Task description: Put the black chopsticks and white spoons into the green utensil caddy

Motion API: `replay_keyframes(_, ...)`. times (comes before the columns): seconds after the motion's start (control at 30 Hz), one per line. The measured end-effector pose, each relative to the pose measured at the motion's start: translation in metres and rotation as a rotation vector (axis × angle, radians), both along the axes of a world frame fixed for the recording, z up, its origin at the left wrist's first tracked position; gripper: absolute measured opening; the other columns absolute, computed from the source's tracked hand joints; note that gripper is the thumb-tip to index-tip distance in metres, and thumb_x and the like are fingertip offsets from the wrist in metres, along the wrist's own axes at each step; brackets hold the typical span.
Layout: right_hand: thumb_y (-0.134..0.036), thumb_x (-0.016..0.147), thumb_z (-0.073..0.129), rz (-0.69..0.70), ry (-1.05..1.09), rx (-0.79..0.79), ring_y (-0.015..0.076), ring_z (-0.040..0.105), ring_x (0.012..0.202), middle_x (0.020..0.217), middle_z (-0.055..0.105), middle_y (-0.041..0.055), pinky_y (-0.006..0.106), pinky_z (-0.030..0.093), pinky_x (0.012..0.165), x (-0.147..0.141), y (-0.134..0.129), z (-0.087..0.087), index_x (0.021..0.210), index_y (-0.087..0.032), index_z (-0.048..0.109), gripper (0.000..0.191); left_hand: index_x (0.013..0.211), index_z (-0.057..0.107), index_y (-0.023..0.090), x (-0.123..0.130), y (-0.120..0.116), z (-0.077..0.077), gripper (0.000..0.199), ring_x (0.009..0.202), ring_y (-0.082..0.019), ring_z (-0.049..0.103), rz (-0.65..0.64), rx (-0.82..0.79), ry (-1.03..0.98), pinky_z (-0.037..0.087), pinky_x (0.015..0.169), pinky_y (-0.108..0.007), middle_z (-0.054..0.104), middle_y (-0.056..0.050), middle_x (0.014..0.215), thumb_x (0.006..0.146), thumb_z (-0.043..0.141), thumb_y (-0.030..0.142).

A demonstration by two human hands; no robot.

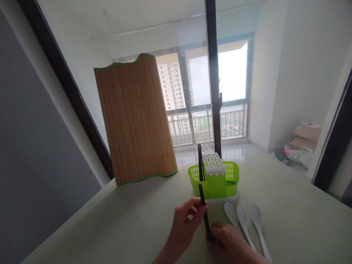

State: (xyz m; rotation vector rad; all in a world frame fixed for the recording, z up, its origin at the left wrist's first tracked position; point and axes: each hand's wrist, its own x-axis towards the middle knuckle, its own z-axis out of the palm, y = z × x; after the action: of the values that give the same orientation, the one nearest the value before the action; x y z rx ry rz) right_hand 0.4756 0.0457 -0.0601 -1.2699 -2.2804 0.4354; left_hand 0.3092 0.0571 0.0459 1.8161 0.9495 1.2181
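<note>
Dark chopsticks (204, 209) stand nearly upright between my two hands, in front of the green holder. My left hand (185, 223) pinches them near the upper part with thumb and fingers. Lower down, my right hand (228, 240) is closed around their bottom end. The bright green utensil holder (216, 187) has a white slotted top (213, 163) in its middle and a white base. More black chopsticks (201, 165) lean in its left compartment. Three white spoons (256, 216) lie on the table beside my right hand, their handles toward me.
A bamboo mat (136, 124) with green edging stands upright at the back left of the pale table (110, 223). Beyond the table are glass panes with a dark frame (213, 73). Bags and cardboard (305, 141) lie on the floor at the right.
</note>
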Motion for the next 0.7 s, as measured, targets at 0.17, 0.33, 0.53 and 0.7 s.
replay_keyframes(0.17,-0.021,0.078,0.059,-0.009,-0.038,-0.01,0.0172,0.062,0.065,0.076,0.067,0.003,0.024,0.033,0.055,0.0,0.0,0.002,0.073,-0.019,0.063,0.007,0.089,0.071,0.021,-0.005,0.0,0.01,0.012,0.076,-0.014,0.067,-0.015,0.037,0.102,0.054,0.066,-0.02,0.072,-0.002,0.083,0.084,0.062,0.028)
replay_keyframes(0.33,-0.016,0.073,0.058,-0.015,-0.048,-0.029,0.0204,0.066,0.076,0.087,0.07,0.0044,0.024,0.04,0.062,0.002,0.0,0.006,0.096,-0.02,0.067,0.025,0.091,0.072,0.018,-0.019,0.011,0.046,0.018,0.07,-0.015,0.069,0.087,0.123,0.0,0.057,0.065,-0.022,0.074,-0.002,0.08,0.082,0.066,0.032)
replay_keyframes(0.53,-0.014,0.07,0.059,0.01,-0.089,0.0,0.0198,0.067,0.077,0.089,0.07,0.0015,0.023,0.039,0.062,0.0,-0.004,0.01,0.099,-0.026,0.069,0.033,0.095,0.072,0.017,-0.025,0.064,0.107,0.025,0.077,-0.016,0.07,0.26,0.356,-0.091,0.058,0.073,-0.027,0.075,-0.003,0.086,0.079,0.067,0.037)
replay_keyframes(0.7,-0.011,0.067,0.062,0.001,-0.15,0.069,0.018,0.065,0.07,0.082,0.07,-0.0004,0.023,0.032,0.054,-0.003,-0.001,-0.002,0.089,-0.027,0.07,0.028,0.096,0.071,0.017,-0.007,0.133,0.103,0.021,0.08,-0.017,0.069,0.302,0.34,0.116,0.056,0.073,-0.027,0.075,-0.005,0.09,0.082,0.062,0.029)
